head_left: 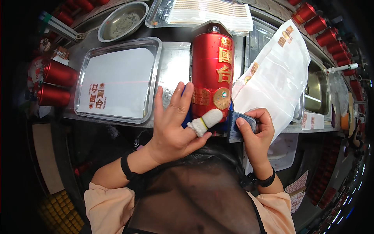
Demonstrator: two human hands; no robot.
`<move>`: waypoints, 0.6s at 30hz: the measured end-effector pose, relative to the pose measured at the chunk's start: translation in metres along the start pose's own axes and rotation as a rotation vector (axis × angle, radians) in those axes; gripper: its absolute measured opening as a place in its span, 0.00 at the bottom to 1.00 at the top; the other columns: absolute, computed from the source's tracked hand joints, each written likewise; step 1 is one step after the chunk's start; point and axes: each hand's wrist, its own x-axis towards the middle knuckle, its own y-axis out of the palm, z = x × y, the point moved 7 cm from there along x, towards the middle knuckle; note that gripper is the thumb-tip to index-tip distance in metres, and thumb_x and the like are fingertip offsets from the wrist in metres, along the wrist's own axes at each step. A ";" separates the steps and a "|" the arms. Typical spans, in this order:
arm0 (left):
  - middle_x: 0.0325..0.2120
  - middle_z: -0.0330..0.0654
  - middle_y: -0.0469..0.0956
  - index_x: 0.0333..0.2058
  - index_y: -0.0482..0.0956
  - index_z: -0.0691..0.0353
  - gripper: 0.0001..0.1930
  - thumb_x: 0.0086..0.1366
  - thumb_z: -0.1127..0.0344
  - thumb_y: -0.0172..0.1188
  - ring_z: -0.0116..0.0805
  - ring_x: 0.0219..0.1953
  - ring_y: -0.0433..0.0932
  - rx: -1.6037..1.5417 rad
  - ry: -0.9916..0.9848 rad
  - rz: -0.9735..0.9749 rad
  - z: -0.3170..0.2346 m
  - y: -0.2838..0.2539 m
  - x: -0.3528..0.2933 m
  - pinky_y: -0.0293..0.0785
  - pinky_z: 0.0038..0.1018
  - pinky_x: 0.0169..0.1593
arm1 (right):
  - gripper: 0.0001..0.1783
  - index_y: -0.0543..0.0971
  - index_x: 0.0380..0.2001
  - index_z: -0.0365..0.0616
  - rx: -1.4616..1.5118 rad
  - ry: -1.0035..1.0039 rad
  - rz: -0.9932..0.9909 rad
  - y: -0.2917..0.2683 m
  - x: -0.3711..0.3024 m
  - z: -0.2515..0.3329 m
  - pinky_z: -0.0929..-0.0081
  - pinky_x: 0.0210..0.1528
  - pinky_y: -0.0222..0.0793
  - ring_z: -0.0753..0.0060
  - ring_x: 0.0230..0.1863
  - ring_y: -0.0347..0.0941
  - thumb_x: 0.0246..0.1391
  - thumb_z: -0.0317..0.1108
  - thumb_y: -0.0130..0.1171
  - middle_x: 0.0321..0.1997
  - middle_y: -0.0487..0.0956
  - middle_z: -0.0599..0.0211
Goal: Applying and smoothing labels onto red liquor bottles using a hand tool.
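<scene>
A shiny red bottle (210, 62) with gold lettering and a round gold label lies on its side, its neck pointing away from me. My left hand (175, 124) rests at its lower left with the fingers spread. One of its fingers wears a white cloth finger cover (211, 118), which lies against the bottle's near end. Between my right hand's (259, 126) thumb and fingers is a flat dark grey-blue scraper (237, 126), close to the bottle's lower right. Blue material (187, 111) shows under the bottle, partly hidden.
To the left, a metal tray (156, 78) holds a white sheet with printed decals, near two red bottles (58, 73). A metal bowl (123, 22) sits behind. At right lie a large translucent decal sheet (272, 78) and a sink (316, 93). More red bottles (315, 25) line the back right.
</scene>
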 end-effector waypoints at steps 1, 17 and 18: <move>0.67 0.69 0.53 0.43 0.87 0.53 0.21 0.49 0.57 0.73 0.67 0.69 0.57 0.019 0.022 -0.021 -0.006 -0.002 0.004 0.40 0.65 0.67 | 0.12 0.72 0.38 0.39 -0.004 -0.005 0.005 0.000 -0.001 0.001 0.88 0.36 0.69 0.88 0.32 0.72 0.55 0.24 0.65 0.35 0.76 0.72; 0.70 0.67 0.48 0.59 0.77 0.55 0.38 0.50 0.46 0.71 0.65 0.72 0.48 0.025 -0.102 -0.028 0.006 -0.006 0.018 0.34 0.64 0.68 | 0.09 0.75 0.35 0.38 -0.186 -0.203 0.015 0.019 0.030 0.036 0.82 0.39 0.68 0.84 0.36 0.70 0.55 0.27 0.66 0.34 0.76 0.71; 0.70 0.67 0.48 0.59 0.77 0.55 0.38 0.50 0.46 0.71 0.65 0.72 0.48 0.025 -0.098 -0.029 0.004 -0.008 0.022 0.34 0.64 0.68 | 0.09 0.75 0.36 0.38 -0.113 -0.138 -0.028 0.009 0.036 0.025 0.83 0.39 0.68 0.84 0.36 0.71 0.55 0.27 0.66 0.34 0.77 0.72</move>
